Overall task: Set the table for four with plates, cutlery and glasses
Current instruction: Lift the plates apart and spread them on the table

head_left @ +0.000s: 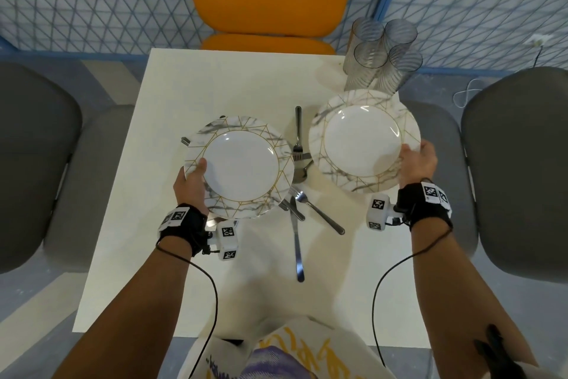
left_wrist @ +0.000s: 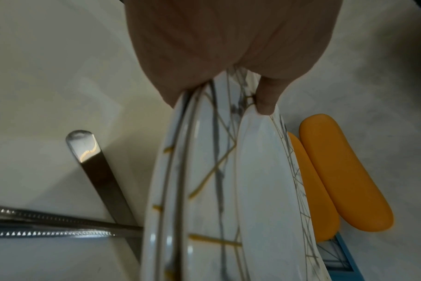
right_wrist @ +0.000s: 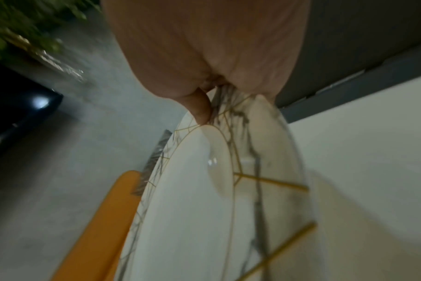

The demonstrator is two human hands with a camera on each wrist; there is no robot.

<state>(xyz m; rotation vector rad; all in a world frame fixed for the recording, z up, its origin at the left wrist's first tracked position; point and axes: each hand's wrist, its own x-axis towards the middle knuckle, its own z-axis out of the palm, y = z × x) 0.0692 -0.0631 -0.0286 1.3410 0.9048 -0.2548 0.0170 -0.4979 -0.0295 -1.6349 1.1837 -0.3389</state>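
Gripping left plate (head_left: 241, 168) by its near rim, left hand (head_left: 192, 185), thumb on top | cutlery (head_left: 297, 194) loose on table (head_left: 147, 194) between plates | right hand (head_left: 418, 163) grasping right plate (head_left: 362, 140) | glasses (head_left: 379, 55) at far right corner.

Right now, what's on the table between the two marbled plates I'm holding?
In the head view, loose steel cutlery: an upright fork and crossed pieces below it, between the left-hand marbled plate and the right-hand marbled plate.
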